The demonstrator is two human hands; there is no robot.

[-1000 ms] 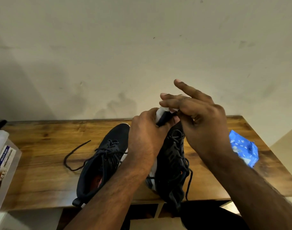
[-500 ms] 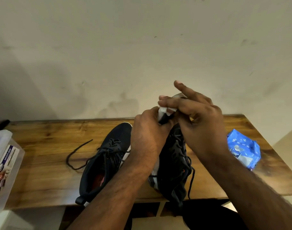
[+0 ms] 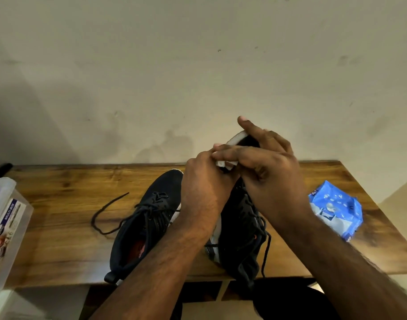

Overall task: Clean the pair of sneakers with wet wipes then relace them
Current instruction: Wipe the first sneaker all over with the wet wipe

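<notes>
Plain cream wall rises behind a dark-stained wooden table point(image 3: 59, 227), and the landmark on it is the dark navy knit sneaker lying flat point(image 3: 151, 218) near the middle, toe to the wall. Just to that sneaker's right, the second dark sneaker point(image 3: 241, 227) is held tilted up on its heel at the table's near edge. The left hand point(image 3: 204, 188) grips it around the toe end, fingers curled, while the right hand point(image 3: 267, 172) pinches a small white wet wipe point(image 3: 227, 163) against the white sole rim at the toe, its index finger sticking out straight. Farther right of the flat sneaker, well apart, lies a crumpled blue wet-wipe packet point(image 3: 336, 211). To its left, a loose black lace end point(image 3: 105, 211) trails across the wood, and beyond that a clear plastic box with a printed label point(image 3: 6, 227) sits at the table's left end.

By my reading, cleaning is under way on the held sneaker only; the flat one looks untouched (though I cannot tell for certain), and both are laced, so unlacing or relacing remains.

Bare wood lies left of the flat sneaker for laying things down. The held sneaker's heel overhangs the near edge, so it could slip off if released.
</notes>
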